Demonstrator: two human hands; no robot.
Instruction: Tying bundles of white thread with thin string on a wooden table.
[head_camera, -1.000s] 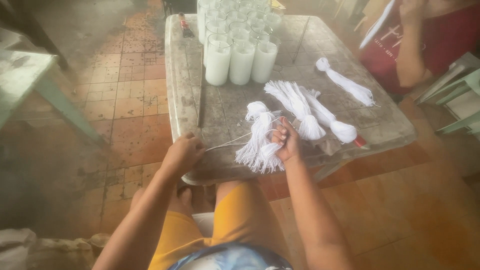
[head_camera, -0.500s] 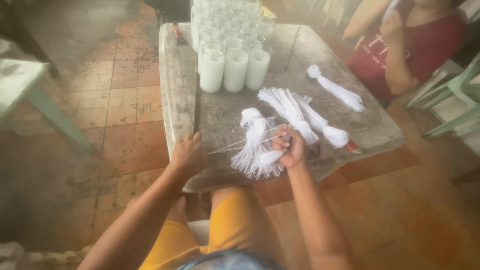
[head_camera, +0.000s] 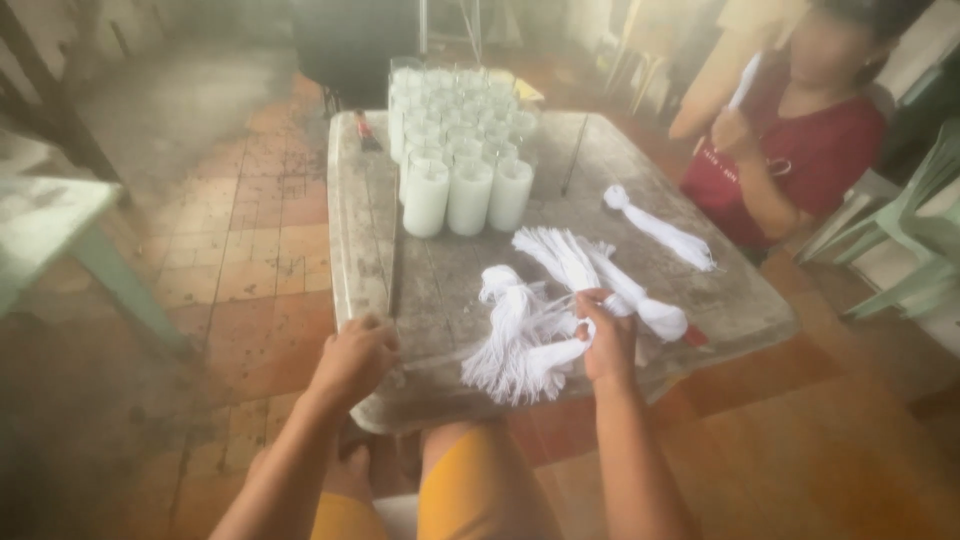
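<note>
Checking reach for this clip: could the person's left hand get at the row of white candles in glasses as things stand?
Probably yes. The left hand rests at the table's near edge, and bare tabletop lies between it and the candles in glasses. The white string bundles sit off to the right, under the right hand.

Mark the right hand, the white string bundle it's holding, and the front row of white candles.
right hand (head_camera: 607, 343), head view, back of the hand
white string bundle (head_camera: 515, 352), head view, loose frayed end
white candles (head_camera: 469, 197), head view, middle candle's side
</note>
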